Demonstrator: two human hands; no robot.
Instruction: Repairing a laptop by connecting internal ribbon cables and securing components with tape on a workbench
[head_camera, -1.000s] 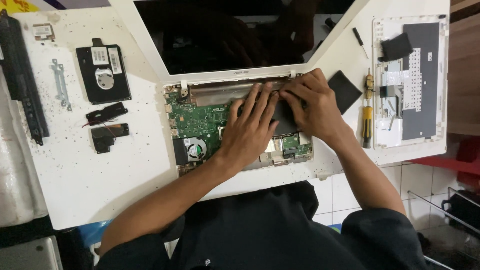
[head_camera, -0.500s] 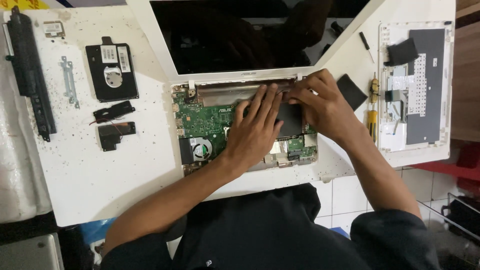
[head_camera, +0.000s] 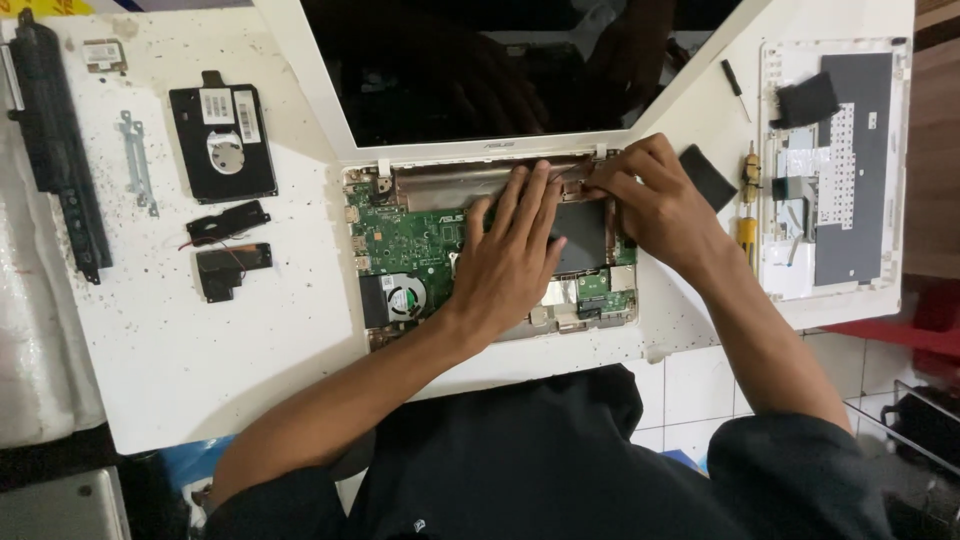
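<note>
One camera only, worn on the person's head, looks almost straight down from fairly near onto the white counter (head_camera: 200, 370), taking in the opened laptop (head_camera: 490, 250), both forearms and the lap below.

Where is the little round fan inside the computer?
In the head view, the fan sits at the lower left of the green circuit board, just left of the person's left hand.
</note>
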